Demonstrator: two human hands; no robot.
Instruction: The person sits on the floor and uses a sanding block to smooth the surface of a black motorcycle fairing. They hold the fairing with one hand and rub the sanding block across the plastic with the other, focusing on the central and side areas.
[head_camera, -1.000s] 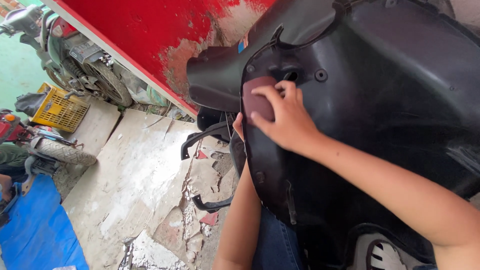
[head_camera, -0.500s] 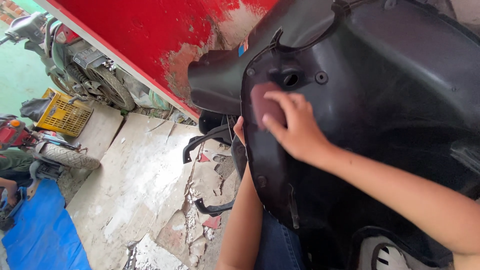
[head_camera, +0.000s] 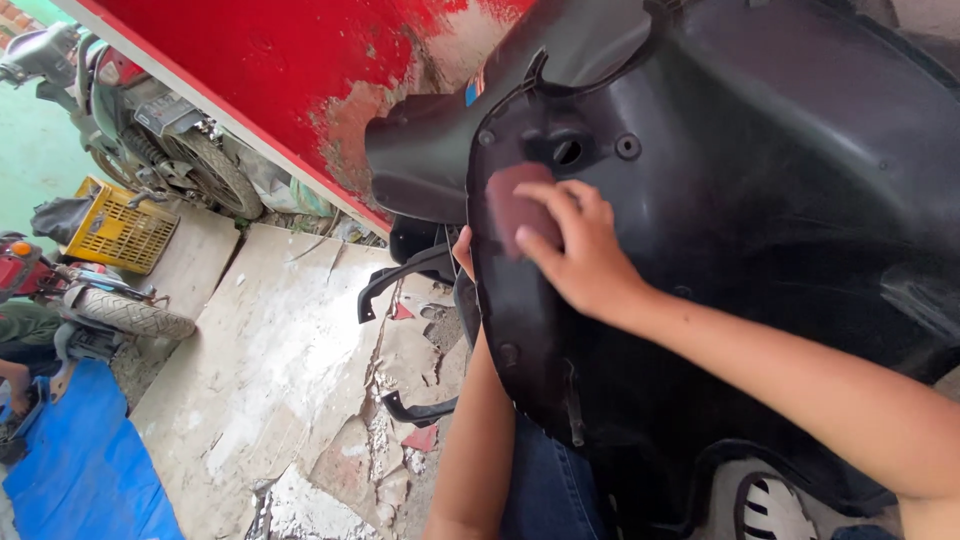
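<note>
Right hand (head_camera: 575, 250) lies flat on a dark red pad (head_camera: 510, 205), perhaps sandpaper, fingers spread over it and pressing it against the inner face of a large black plastic panel (head_camera: 760, 200). No closed grip; the palm pins the pad. Left hand (head_camera: 462, 250) is mostly hidden behind the panel's edge, so I cannot tell its grip; it probably steadies the panel upright. Beyond: cracked concrete floor (head_camera: 280, 360), red wall (head_camera: 300, 60), yellow crate (head_camera: 115, 230), blue tarp (head_camera: 80, 480).
</note>
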